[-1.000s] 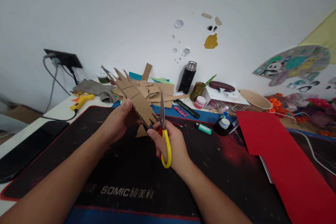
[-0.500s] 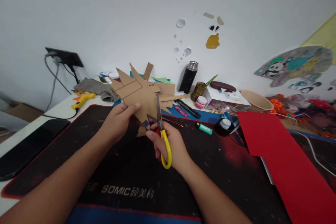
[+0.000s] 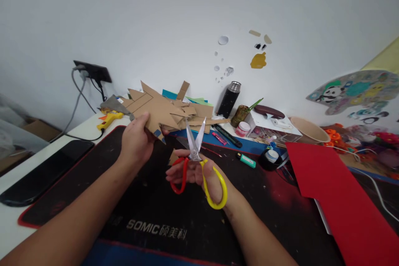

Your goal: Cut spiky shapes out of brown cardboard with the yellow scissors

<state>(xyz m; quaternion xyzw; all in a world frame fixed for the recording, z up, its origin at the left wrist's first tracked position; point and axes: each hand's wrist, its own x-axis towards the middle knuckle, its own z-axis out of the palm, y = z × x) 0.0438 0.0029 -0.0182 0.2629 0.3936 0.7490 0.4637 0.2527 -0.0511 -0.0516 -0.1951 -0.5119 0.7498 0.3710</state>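
Your left hand (image 3: 134, 141) is closed on the spiky cardboard cutout (image 3: 156, 110), thumb on top and fingers under its lower edge, holding it up above the black desk mat (image 3: 124, 199). Your right hand (image 3: 199, 174) has its fingers through the loops of the scissors (image 3: 196, 162), one red, one yellow, with the blades spread in a V pointing up. The blade tips sit just right of the cutout, not touching it. Scissors hover over the mat's middle. Behind the mat's far edge: pile of cardboard scraps (image 3: 196, 114), black flask (image 3: 229, 99), yellow glue gun (image 3: 107, 119) at the far left corner. Red sheet (image 3: 336, 183) overlaps the mat's right side. Green lighter (image 3: 247, 160) lies on the mat, between scissors and red sheet.
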